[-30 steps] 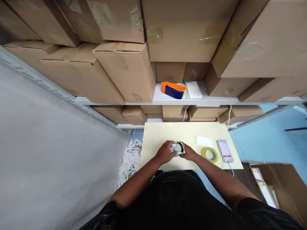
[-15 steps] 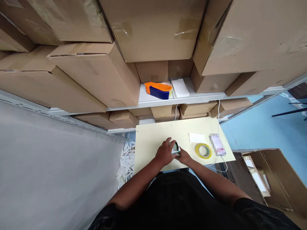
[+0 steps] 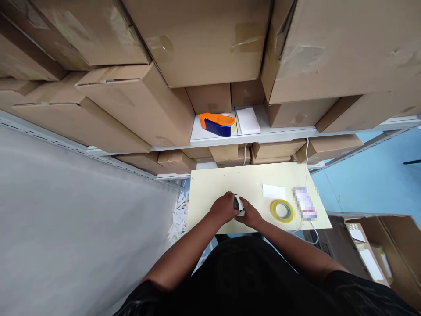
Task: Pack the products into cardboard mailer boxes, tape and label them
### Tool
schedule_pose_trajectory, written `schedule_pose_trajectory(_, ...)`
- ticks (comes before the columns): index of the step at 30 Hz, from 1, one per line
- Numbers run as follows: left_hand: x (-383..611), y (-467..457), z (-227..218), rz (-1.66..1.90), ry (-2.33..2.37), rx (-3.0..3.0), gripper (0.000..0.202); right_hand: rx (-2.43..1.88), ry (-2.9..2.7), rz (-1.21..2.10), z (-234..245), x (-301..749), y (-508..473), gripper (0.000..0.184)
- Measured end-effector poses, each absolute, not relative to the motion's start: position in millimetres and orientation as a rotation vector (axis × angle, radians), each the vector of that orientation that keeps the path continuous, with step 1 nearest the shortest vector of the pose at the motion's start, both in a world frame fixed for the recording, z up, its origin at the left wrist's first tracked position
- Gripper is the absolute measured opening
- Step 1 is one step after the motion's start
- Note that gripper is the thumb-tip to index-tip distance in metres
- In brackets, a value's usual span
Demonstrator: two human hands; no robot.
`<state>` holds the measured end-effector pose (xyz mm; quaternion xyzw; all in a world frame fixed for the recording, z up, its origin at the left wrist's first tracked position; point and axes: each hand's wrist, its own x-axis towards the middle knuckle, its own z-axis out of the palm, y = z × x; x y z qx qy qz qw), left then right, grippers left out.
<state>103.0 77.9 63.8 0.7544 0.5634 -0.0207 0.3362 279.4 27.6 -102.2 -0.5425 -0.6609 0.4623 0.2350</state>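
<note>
Over the pale yellow tabletop (image 3: 210, 184), both hands meet around a small box-like item (image 3: 239, 203) with dark, white and greenish parts. My left hand (image 3: 224, 208) grips its left side, fingers curled over it. On the other side, my right hand (image 3: 251, 215) is closed about its right and lower edge. Fingers cover much of the item, so its exact kind is unclear. A roll of clear yellowish tape (image 3: 290, 212) lies flat to the right of my right hand. Behind the roll is a white slip of paper (image 3: 274, 191).
A blurred-out phone-like object (image 3: 304, 202) with a white cable (image 3: 307, 162) lies at the table's right. On the shelf (image 3: 213, 141) sit an orange-and-blue tape dispenser (image 3: 217, 124), a white stack (image 3: 247, 120) and cardboard boxes (image 3: 210, 44). An open carton (image 3: 394, 245) stands lower right; white scraps (image 3: 179, 217) lie left.
The item has turned between my hands and now shows a white strip across a dark face. My right hand has come up farther around its side. The view has shifted slightly.
</note>
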Motion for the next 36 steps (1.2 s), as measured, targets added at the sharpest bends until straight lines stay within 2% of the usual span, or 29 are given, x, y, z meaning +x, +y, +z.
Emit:
schedule_pose_trajectory(5, 109.8, 76.6, 58.4, -0.1, 1.474, 2.019, 0.065, -1.393, -1.912, 1.167, -93.6, 274.3, 37.4, 0.11)
schedule_pose_trajectory(9, 125.3, 80.1, 57.5, -0.169, 1.501, 2.078, 0.057, -1.405, -1.97, 1.164, -82.6, 273.4, 44.1, 0.101)
schedule_pose_trajectory(13, 131.8, 88.3, 77.0, -0.273, 1.452, 2.133, 0.053, -1.481, -2.015, 1.14, -73.5, 275.7, 46.9, 0.086)
schedule_pose_trajectory(17, 112.9, 88.6, 122.6, -0.055, 1.487, 2.104, 0.053, -1.551, -2.024, 1.154, -69.0, 279.8, 46.1, 0.079)
schedule_pose_trajectory(20, 78.9, 82.2, 159.1, 0.122, 1.609, 2.009, 0.049, -1.579, -1.962, 1.2, -66.4, 281.0, 44.5, 0.083)
schedule_pose_trajectory(23, 32.4, 72.4, 174.6, 0.396, 1.722, 1.764, 0.044, -1.555, -1.882, 1.266, -61.7, 281.1, 42.9, 0.083)
schedule_pose_trajectory(26, -10.7, 57.7, 160.3, 0.858, 1.64, 1.313, 0.045, -1.459, -1.814, 1.32, -56.2, 282.7, 41.6, 0.084)
schedule_pose_trajectory(29, -35.0, 34.3, 127.9, 1.084, 1.448, 0.723, 0.051, -1.375, -1.799, 1.358, -53.5, 283.8, 42.1, 0.086)
schedule_pose_trajectory(32, -36.4, 3.7, 94.1, 1.129, 1.266, 0.388, 0.054, -1.448, -1.783, 1.366, -54.4, 281.5, 44.8, 0.085)
schedule_pose_trajectory(36, -16.3, -30.7, 65.0, 1.038, 0.982, 0.301, 0.053, -1.44, -1.849, 1.368, -52.9, 288.0, 43.9, 0.088)
